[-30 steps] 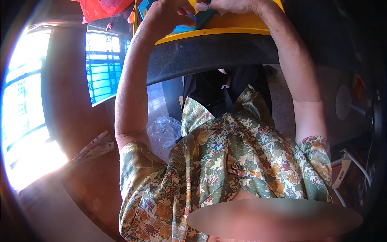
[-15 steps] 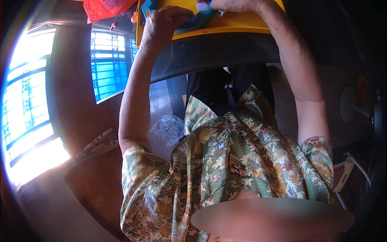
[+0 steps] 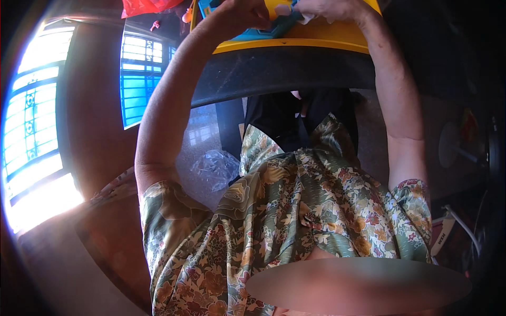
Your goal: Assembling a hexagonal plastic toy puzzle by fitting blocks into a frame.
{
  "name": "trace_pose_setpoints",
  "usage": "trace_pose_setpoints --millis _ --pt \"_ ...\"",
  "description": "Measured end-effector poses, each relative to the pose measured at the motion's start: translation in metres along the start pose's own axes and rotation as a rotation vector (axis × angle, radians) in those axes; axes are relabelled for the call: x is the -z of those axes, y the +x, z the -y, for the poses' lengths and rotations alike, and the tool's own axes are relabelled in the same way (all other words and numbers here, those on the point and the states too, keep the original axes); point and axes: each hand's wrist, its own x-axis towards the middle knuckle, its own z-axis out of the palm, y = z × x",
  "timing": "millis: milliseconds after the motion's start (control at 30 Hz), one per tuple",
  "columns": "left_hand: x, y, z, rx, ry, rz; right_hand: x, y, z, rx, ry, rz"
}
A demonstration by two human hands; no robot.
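At the top edge of the head view, both hands work over a yellow tray [image 3: 316,44] on a dark table. My left hand [image 3: 246,12] has its fingers curled together above a blue plastic-looking piece [image 3: 263,33]; whatever it may hold is hidden. My right hand [image 3: 331,8] is closed with its fingertips on a small white piece [image 3: 307,19], whose kind I cannot make out. Between the hands shows another pale, flat bit [image 3: 283,9]. The blue piece lies in the tray, partly covered by my left hand and arm.
A red plastic bag [image 3: 150,6] lies at the far left, with a small orange item [image 3: 187,16] beside the tray. The dark table's curved front edge [image 3: 284,68] runs before my lap. A clear plastic bag [image 3: 216,169] sits on the floor.
My left hand has moved right and up, its elbow swinging outward. My right hand has shifted slightly right with the white piece. The tray appears a little further right in view.
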Motion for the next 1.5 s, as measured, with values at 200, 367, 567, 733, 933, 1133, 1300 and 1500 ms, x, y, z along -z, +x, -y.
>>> trace_pose_setpoints --millis 200,367,567,733,933,1133,1300,1500 --pt "-0.002 -0.021 -0.001 -0.026 -0.226 -0.449 0.014 0.028 -0.076 0.005 0.024 -0.510" --pt "0.004 -0.053 0.076 0.081 0.349 -1.014 -0.017 0.049 -0.072 -0.126 -0.529 -0.559" --pt "-0.012 -0.040 0.089 0.220 0.160 -0.877 -0.012 0.052 -0.071 -0.225 -0.446 -0.537" --pt "-0.001 -0.028 0.095 0.247 0.174 -0.883 -0.008 0.049 -0.060 -0.291 -0.352 -0.529" --pt "0.000 -0.016 0.003 -0.229 0.625 -1.139 0.005 0.019 -0.027 -0.480 -0.084 -0.342" --pt "-0.002 0.003 -0.018 -0.296 0.043 -0.300 -0.003 0.029 -0.058 -0.064 -0.353 -0.465" --pt "-0.005 0.008 -0.026 -0.204 -0.101 -0.248 -0.004 0.019 -0.045 -0.178 -0.314 -0.392" --pt "-0.007 0.006 -0.024 -0.193 -0.161 -0.284 -0.006 0.014 -0.041 -0.110 -0.352 -0.402"
